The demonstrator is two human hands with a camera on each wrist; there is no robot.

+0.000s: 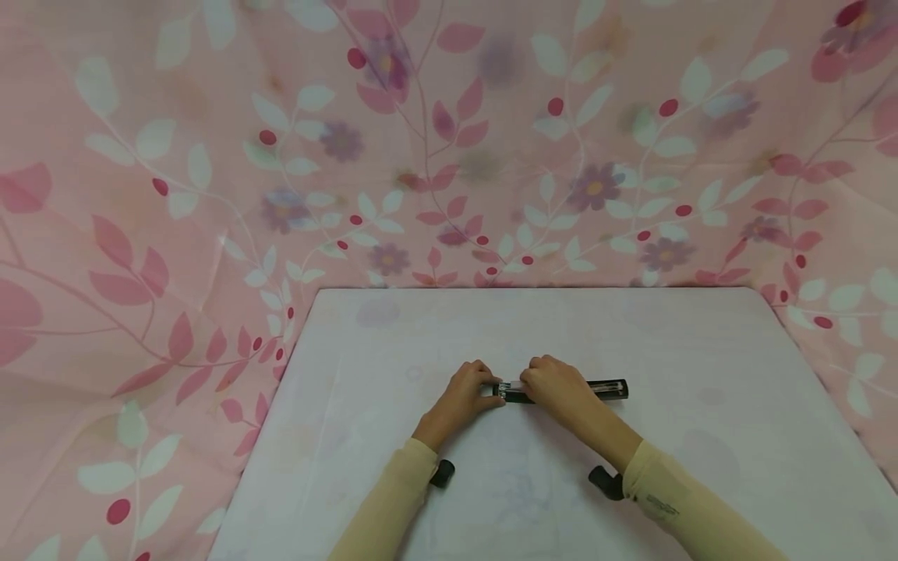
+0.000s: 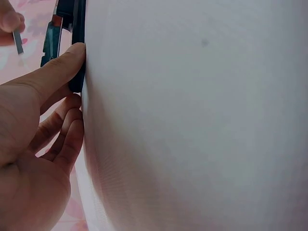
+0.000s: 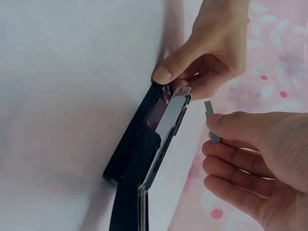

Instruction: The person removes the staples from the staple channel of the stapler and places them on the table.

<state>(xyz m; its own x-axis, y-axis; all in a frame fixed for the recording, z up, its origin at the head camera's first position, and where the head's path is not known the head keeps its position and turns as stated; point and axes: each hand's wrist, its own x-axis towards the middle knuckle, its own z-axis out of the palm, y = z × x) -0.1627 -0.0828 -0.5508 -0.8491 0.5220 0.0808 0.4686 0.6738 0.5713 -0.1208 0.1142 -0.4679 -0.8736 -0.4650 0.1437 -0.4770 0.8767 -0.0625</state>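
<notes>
A black stapler [image 1: 612, 389] lies on the white table, its top swung back so that the metal staple channel [image 3: 172, 111] shows. My left hand [image 1: 464, 391] grips the front end of the stapler's base between thumb and fingers. In the right wrist view, my right hand [image 3: 255, 159] pinches a short grey strip of staples [image 3: 209, 108] between thumb and forefinger, beside the open channel. The strip is apart from the stapler there. From the head view, the right hand hides the stapler's middle.
The white-covered table [image 1: 393, 327] reaches back to a pink floral curtain [image 1: 449, 156], which also hangs along both sides. Black bands [image 1: 606, 483] sit at both wrists, by the cream sleeves.
</notes>
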